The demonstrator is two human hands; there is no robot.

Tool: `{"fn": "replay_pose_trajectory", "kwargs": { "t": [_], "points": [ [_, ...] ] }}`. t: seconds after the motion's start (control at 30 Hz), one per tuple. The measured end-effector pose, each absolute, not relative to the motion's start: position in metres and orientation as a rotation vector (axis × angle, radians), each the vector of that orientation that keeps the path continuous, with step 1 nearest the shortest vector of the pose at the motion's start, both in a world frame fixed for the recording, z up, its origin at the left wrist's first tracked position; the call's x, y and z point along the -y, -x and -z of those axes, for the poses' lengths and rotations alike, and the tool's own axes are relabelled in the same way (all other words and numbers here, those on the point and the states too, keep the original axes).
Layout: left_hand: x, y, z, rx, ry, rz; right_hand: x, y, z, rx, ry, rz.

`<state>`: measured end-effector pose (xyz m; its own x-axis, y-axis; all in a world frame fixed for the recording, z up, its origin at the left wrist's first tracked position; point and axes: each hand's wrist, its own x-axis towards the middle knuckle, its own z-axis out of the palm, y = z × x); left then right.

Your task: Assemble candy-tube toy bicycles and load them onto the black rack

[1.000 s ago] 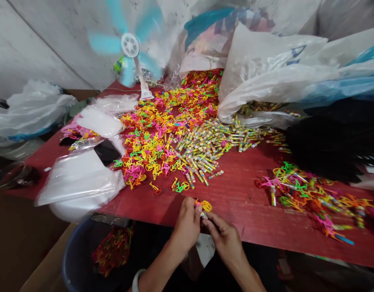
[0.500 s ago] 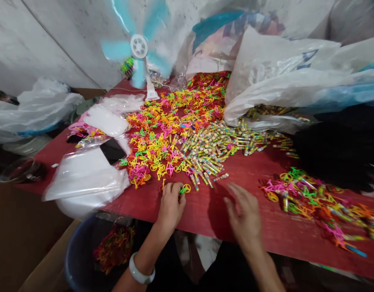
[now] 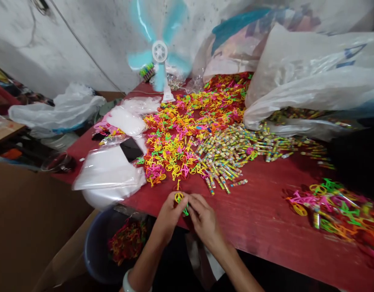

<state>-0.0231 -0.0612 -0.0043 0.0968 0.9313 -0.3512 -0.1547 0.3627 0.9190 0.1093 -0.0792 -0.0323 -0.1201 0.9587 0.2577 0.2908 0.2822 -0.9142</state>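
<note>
Near the front edge of the red table, my left hand is closed on a small green and yellow plastic toy. My right hand meets it there, its fingers pinched together at the toy's right side; whether they grip the toy is hidden. Just beyond my hands lies a heap of colourful plastic toys, yellow, pink, green and orange. Small printed tubes are piled to its right. A separate mixed heap of toys and tubes lies at the right.
Clear plastic bags and a black phone lie at the left. A turquoise fan stands at the back, beside large white sacks. Below the table's left edge is a blue tub holding more toys.
My right hand has moved left to meet my left hand, and its fingers have closed. The toy is now between both hands, nearer the table edge. The view has turned left.
</note>
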Motion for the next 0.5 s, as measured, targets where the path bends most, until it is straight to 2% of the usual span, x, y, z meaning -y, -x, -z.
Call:
{"fn": "replay_pose_trajectory", "kwargs": {
  "t": [0.1,0.23,0.4,0.5],
  "points": [
    [0.057,0.034,0.009,-1.453,-1.139,-1.021,0.072,-0.107,0.036,1.614,1.237,-0.823],
    [0.043,0.048,0.016,-1.650,-1.160,-1.083,0.050,-0.098,0.044,1.635,1.281,-0.666],
    [0.043,0.055,0.016,-1.621,-1.236,-1.003,0.059,-0.058,0.057,1.555,1.131,-0.963],
    [0.057,0.084,0.000,-1.717,-1.341,-0.787,0.072,-0.056,0.057,1.480,1.071,-1.102]
  ]
}}
